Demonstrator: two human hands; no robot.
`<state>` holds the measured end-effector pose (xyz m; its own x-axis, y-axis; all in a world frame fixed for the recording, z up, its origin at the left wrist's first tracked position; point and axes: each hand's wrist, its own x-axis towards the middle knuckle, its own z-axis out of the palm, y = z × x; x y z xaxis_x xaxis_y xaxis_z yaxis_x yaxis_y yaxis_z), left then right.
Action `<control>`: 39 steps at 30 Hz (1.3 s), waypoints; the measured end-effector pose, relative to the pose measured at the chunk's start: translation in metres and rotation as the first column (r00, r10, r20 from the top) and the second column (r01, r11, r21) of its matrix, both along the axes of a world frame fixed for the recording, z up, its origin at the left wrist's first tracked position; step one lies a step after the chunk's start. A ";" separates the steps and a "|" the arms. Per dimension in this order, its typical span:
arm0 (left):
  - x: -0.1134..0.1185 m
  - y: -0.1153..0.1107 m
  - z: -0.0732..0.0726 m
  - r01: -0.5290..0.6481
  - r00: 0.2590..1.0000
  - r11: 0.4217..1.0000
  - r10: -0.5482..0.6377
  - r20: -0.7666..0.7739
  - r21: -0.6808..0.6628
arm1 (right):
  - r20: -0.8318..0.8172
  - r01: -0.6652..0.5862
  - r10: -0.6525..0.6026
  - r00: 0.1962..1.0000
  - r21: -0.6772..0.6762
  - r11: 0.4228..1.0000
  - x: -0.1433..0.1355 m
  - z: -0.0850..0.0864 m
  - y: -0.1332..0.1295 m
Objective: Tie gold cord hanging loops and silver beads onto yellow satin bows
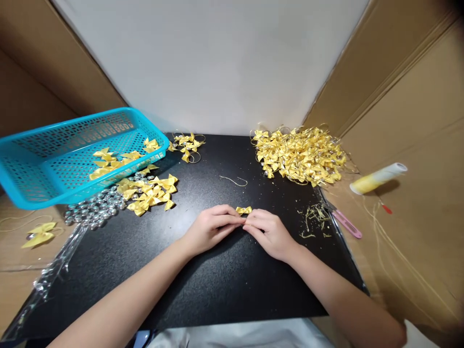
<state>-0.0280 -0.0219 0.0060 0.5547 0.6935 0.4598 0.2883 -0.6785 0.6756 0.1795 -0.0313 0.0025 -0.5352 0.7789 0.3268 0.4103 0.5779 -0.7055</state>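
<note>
My left hand (216,224) and my right hand (270,232) meet at the middle of the black table, fingertips pinched together. A small yellow ribbon bow (243,210) shows just beyond the fingertips, between the two hands. Whatever is pinched is too small and covered to make out; it may join the bow. Farther back lies a short loose piece of gold cord (234,181), apart from both hands.
At left stands a blue basket (54,197) holding yellow bows, with silver beads (96,208) and loose bows (150,195) beside it. Looped bows (300,154) are heaped back right. Cord scraps (315,215), pink-handled scissors (347,224) and a tube (379,179) lie right.
</note>
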 end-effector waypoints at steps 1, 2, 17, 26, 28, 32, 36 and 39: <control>0.000 0.000 0.001 -0.018 1.000 1.000 0.018 0.003 -0.007 | 0.004 -0.016 0.016 1.000 -0.018 1.000 0.000 0.001 0.000; 0.001 -0.001 0.002 -0.044 0.999 0.999 0.044 0.008 -0.014 | 0.003 -0.030 0.030 1.000 -0.033 0.999 0.000 0.001 -0.001; 0.009 -0.008 0.006 -0.315 0.946 0.909 0.324 -0.013 -0.274 | -0.167 0.300 -0.263 0.950 0.258 0.919 -0.002 0.002 -0.010; 0.017 -0.013 0.006 -0.254 0.963 0.902 0.271 0.000 -0.349 | -0.072 0.294 -0.285 0.956 0.266 0.918 -0.006 0.002 -0.010; 0.017 -0.013 0.007 -0.244 0.965 0.898 0.263 0.004 -0.366 | -0.050 0.277 -0.275 0.960 0.289 0.916 -0.006 0.003 -0.010; 0.018 -0.014 0.010 -0.207 0.968 0.838 0.251 0.020 -0.506 | -0.019 0.242 -0.250 0.968 0.343 0.908 -0.005 0.004 -0.010; 0.020 -0.014 0.011 -0.150 0.965 0.686 0.257 0.044 -0.712 | -0.078 0.298 -0.291 0.954 0.387 0.872 -0.004 0.005 -0.010; 0.021 -0.014 0.012 -0.145 0.959 0.631 0.278 0.048 -0.763 | -0.113 0.304 -0.283 0.952 0.443 0.844 -0.003 0.005 -0.010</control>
